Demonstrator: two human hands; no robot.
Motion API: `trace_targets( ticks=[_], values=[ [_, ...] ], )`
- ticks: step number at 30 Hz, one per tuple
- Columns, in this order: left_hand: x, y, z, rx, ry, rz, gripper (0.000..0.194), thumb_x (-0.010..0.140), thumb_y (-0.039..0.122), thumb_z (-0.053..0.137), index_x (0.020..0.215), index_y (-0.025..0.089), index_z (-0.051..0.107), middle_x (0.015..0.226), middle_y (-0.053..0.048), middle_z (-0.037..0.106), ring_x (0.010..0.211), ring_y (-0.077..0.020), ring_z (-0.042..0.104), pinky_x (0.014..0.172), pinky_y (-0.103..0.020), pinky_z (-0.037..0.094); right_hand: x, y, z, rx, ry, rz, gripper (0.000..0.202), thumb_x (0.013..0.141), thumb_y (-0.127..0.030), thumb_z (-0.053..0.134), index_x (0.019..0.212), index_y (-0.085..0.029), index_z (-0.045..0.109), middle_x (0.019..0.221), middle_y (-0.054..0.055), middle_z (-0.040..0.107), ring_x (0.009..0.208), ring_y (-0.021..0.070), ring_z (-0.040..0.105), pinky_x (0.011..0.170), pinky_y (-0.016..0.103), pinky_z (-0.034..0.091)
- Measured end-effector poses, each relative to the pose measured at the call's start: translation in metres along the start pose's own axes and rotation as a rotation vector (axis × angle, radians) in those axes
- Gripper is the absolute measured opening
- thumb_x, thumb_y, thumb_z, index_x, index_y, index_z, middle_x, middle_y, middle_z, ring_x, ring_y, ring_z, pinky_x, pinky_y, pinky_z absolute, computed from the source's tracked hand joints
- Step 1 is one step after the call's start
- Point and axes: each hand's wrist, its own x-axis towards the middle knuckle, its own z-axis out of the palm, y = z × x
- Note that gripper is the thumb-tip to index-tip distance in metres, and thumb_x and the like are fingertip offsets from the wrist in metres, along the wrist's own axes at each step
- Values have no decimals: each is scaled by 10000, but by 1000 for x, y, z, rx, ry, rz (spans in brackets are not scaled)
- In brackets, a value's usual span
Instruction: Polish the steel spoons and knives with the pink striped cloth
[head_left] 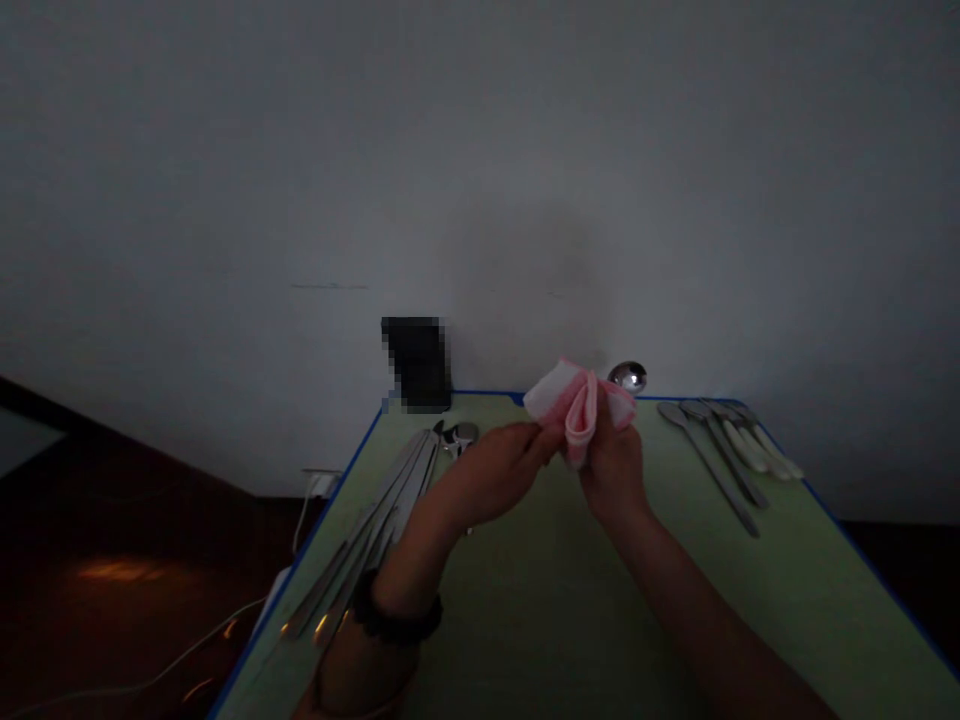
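Note:
A pink and white cloth (559,400), folded and bunched, is held above the table between my two hands. My left hand (514,460) is closed, its fingertips at the lower left edge of the cloth. My right hand (616,470) grips the cloth from the right, with the thumb up against a fold. Beyond the cloth, at its upper right, shows the shiny rounded metal bowl of a ladle or large spoon (628,377). Its handle is hidden behind the cloth and hands, so how it is held cannot be made out.
Several long metal utensils (375,530) lie along the left of the green table (555,610), partly behind my left forearm, near a shiny metal piece (459,436). Several spoons (705,460), some with white handles, lie at the right. A dark upright object (421,365) stands by the wall.

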Motion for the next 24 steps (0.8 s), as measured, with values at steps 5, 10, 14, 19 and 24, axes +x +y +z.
trace_targets(
  ticks=[5,10,14,19,24],
  values=[
    [-2,-47,-9,255,327,-425,517,864,545,330,1136,127,466,1210,-173,474,993,-287,577,811,-392,441,16,35,-9,-76,60,-48,461,747,-543,516,882,-126,660,742,44,638,603,132,535,535,227,404],
    [0,-86,-6,269,325,-508,435,859,435,407,1135,107,479,1347,-228,352,1210,-343,429,905,-406,406,22,66,-20,-238,38,-29,449,719,-553,547,693,-118,653,555,10,578,501,133,471,462,232,351],
    [6,-94,3,249,261,-510,402,852,412,431,1088,100,525,1271,-211,473,1268,-337,356,949,-398,382,23,72,-21,-286,-34,-111,440,749,-536,531,684,-116,644,595,18,599,525,132,481,495,234,364],
    [9,-96,7,246,258,-503,425,866,397,412,1138,83,496,1313,-222,430,1319,-319,264,997,-388,343,25,72,-20,-323,-80,-83,455,775,-535,503,788,-109,661,669,41,627,576,144,519,545,248,402],
    [12,-104,6,255,274,-498,400,861,374,424,1147,101,485,1359,-208,380,1327,-303,253,997,-389,344,26,73,-20,-364,-81,-82,481,761,-554,503,788,-104,671,626,39,616,553,151,520,518,249,400]
  ],
)
